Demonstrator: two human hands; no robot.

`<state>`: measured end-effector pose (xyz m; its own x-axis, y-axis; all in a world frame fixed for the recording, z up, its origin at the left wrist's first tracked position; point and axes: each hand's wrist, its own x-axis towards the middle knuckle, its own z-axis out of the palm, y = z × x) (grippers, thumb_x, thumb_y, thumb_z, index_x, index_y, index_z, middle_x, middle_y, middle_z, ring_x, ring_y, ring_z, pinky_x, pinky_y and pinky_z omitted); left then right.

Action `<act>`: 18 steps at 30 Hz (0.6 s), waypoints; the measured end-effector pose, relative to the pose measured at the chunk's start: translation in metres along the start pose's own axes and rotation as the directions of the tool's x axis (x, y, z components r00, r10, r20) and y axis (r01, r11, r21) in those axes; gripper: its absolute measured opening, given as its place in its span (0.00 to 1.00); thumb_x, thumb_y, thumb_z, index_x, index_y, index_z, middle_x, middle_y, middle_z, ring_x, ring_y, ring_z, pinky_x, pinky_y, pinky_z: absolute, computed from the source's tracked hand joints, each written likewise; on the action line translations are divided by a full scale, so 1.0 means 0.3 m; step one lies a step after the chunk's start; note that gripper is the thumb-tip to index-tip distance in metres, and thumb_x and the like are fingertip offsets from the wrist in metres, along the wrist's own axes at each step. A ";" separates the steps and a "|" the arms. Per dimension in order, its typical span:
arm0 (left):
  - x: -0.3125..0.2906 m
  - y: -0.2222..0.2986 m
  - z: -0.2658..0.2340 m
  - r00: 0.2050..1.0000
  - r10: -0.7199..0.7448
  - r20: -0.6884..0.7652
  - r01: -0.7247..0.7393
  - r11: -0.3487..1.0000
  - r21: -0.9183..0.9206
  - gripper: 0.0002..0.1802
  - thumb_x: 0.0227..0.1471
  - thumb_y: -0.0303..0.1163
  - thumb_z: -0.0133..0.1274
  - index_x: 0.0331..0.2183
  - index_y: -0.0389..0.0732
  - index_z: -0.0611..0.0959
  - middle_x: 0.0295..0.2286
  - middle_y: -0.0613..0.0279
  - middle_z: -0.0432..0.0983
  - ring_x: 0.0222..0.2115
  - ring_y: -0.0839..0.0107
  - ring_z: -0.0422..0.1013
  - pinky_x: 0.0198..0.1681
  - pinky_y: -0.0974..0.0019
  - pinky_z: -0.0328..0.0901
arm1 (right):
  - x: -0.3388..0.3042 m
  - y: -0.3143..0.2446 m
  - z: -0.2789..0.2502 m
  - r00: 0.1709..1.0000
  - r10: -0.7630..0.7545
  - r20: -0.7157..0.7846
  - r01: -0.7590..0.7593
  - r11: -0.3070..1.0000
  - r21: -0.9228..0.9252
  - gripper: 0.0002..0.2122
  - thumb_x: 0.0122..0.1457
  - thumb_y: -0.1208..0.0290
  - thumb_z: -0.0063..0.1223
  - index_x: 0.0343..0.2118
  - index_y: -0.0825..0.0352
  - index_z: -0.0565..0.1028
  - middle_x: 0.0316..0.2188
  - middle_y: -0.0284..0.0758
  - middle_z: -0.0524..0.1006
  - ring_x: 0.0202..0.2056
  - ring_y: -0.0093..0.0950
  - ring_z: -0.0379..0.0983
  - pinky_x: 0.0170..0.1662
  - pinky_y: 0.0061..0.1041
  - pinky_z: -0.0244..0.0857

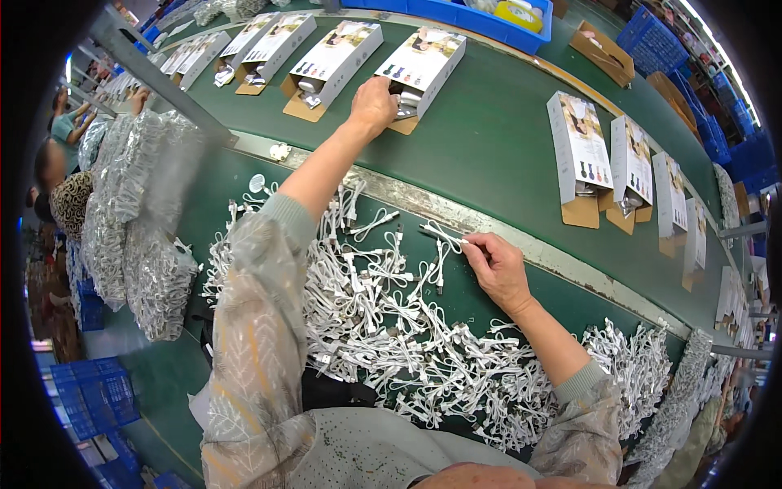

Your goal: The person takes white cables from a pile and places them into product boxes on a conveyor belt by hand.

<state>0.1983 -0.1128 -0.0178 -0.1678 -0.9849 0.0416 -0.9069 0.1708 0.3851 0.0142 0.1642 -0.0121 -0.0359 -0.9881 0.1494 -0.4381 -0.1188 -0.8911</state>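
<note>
My left hand (374,107) is at the open near end of a white printed box (428,50), its fingers curled at the mouth beside silvery contents. Whatever those fingertips grip is hidden. Over the front edge of the belt, my right hand (498,269) pinches a short looped white charging cable (444,236) between thumb and fingers. Below both arms, a large heap of similar white cables (407,330) spreads over the green worktop. A second open box (338,49) lies just left of the one at my left hand, its brown flap folded out.
A green conveyor belt (489,134) runs across, with a metal rail (407,193) on its near side. More open boxes (580,147) stand to the right. Bagged cables (134,204) are piled at left, near a slanting metal post (163,73). A blue bin (456,18) sits beyond the belt.
</note>
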 end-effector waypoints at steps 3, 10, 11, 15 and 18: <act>-0.103 0.042 -0.014 0.906 0.414 -0.090 -0.423 0.885 -0.194 0.13 0.46 0.29 0.49 0.36 0.36 0.78 0.36 0.45 0.74 0.38 0.49 0.70 0.43 0.56 0.65 | 0.006 0.008 -0.004 0.999 0.040 -0.030 -0.039 0.999 0.029 0.05 0.53 0.75 0.54 0.31 0.70 0.75 0.22 0.36 0.75 0.20 0.23 0.68 0.24 0.19 0.62; -0.561 0.159 -0.155 0.667 0.622 0.411 -0.506 0.782 -0.363 0.10 0.44 0.32 0.54 0.31 0.40 0.80 0.28 0.53 0.75 0.32 0.55 0.72 0.38 0.57 0.66 | 0.012 0.005 -0.011 0.985 0.174 0.002 -0.172 0.973 0.154 0.06 0.55 0.74 0.52 0.32 0.70 0.75 0.21 0.35 0.75 0.21 0.21 0.70 0.26 0.19 0.64; -0.581 0.164 -0.151 0.689 0.594 0.414 -0.509 0.804 -0.308 0.07 0.45 0.32 0.53 0.28 0.39 0.80 0.28 0.54 0.74 0.32 0.54 0.71 0.37 0.56 0.66 | 0.009 0.008 -0.009 0.986 0.164 0.013 -0.163 0.972 0.168 0.06 0.56 0.73 0.52 0.33 0.70 0.75 0.21 0.34 0.76 0.21 0.21 0.70 0.26 0.19 0.64; -0.556 0.119 -0.173 0.822 0.504 0.266 -0.448 0.860 -0.246 0.06 0.42 0.29 0.56 0.27 0.39 0.79 0.26 0.55 0.74 0.27 0.59 0.72 0.32 0.60 0.66 | -0.004 0.031 -0.006 0.961 0.206 -0.183 -0.164 0.961 0.225 0.05 0.57 0.73 0.51 0.32 0.69 0.74 0.20 0.30 0.73 0.19 0.17 0.64 0.24 0.16 0.61; -0.440 0.018 -0.208 0.966 0.253 0.056 -0.235 0.945 -0.228 0.06 0.42 0.29 0.56 0.26 0.37 0.81 0.24 0.58 0.75 0.23 0.68 0.71 0.29 0.67 0.66 | 0.004 0.039 -0.032 0.962 0.087 -0.261 -0.106 0.993 -0.058 0.04 0.55 0.73 0.52 0.29 0.68 0.74 0.18 0.31 0.71 0.18 0.20 0.64 0.23 0.19 0.61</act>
<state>0.2397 0.0164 0.0364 -0.4136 -0.9064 0.0859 -0.7296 0.3864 0.5643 0.0005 0.1624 -0.0181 -0.3068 -0.9350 0.1778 -0.4833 -0.0079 -0.8754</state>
